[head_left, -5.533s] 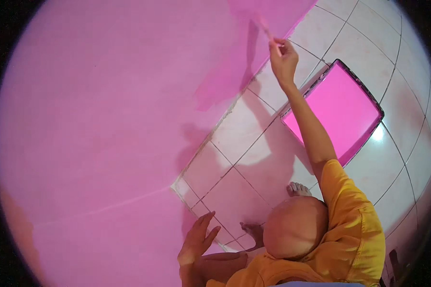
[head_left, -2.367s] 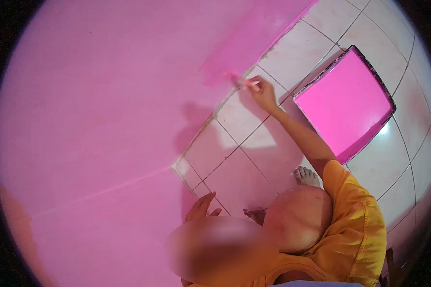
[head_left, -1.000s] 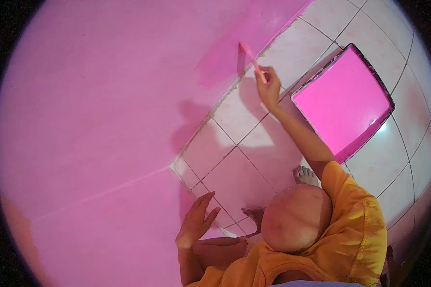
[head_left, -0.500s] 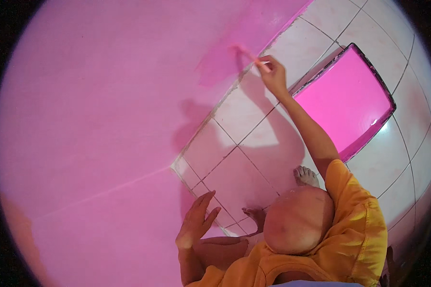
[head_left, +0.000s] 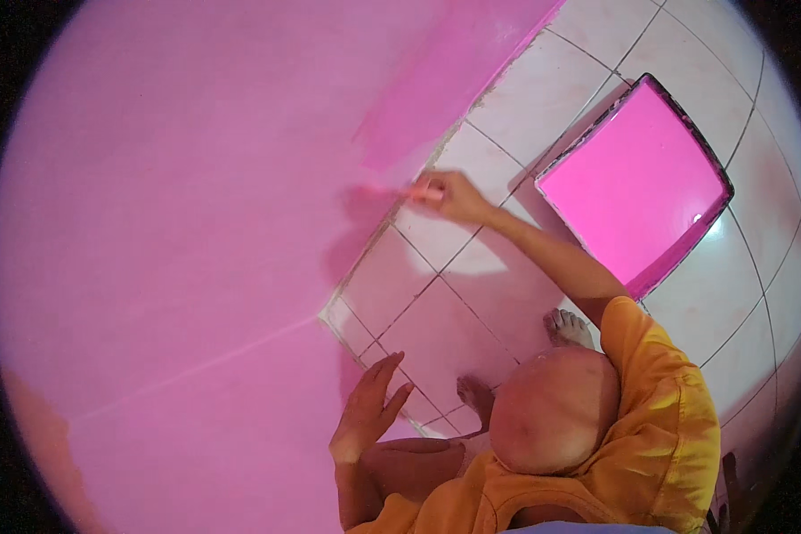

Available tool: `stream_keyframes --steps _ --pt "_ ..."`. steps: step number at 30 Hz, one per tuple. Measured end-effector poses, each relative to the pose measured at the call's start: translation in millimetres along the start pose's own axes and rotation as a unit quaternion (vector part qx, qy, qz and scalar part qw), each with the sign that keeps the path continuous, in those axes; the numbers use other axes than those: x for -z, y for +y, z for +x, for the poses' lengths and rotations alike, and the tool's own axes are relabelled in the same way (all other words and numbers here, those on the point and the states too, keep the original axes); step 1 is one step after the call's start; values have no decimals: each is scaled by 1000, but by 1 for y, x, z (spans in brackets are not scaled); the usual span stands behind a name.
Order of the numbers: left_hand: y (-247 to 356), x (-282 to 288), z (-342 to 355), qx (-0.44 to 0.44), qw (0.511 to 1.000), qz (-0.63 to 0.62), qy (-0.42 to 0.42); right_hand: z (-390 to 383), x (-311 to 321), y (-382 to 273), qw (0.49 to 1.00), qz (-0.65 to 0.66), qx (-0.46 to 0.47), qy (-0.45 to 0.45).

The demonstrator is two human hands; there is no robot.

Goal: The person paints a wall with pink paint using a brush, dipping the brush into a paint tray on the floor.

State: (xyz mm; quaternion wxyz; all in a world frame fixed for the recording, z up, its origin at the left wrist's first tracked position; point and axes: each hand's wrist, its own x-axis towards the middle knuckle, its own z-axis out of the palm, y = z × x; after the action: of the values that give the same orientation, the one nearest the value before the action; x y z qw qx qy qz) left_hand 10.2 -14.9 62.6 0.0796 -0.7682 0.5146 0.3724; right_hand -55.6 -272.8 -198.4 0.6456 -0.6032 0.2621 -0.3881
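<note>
Right grip [head_left: 457, 197]: holding brush [head_left: 405, 192]
Left grip [head_left: 368, 411]: spread, empty
Change: brush has shifted beyond darker paint [head_left: 445, 93], over paler wall [head_left: 196, 222]

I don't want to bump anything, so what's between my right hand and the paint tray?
The head view shows only pale floor tiles, partly shadowed, between your right hand and the paint tray.

Wall [head_left: 196, 240] at left, floor [head_left: 739, 276] to its right, paint tray [head_left: 689, 118] on floor, brush [head_left: 423, 192] left of tray
</note>
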Motion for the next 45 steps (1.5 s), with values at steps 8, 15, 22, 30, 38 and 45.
stream_keyframes --steps 8,15,22,30,38,45 --pt "-11 -6 -5 -3 1000 -8 0 33 104 -15 868 -8 -6 496" --pt "-5 -6 5 -9 1000 -4 -10 14 5 -13 969 67 27 234" --pt "9 0 10 -5 1000 -13 -12 5 -1 -18 995 -49 83 21" --pt "-8 -2 0 5 1000 2 -12 55 154 -49 900 -150 43 406" --pt "-5 -6 12 -21 999 10 -33 43 71 -42 935 -109 65 331" --pt "1 -1 14 -32 999 6 -19 27 58 -58 992 -94 82 -19"
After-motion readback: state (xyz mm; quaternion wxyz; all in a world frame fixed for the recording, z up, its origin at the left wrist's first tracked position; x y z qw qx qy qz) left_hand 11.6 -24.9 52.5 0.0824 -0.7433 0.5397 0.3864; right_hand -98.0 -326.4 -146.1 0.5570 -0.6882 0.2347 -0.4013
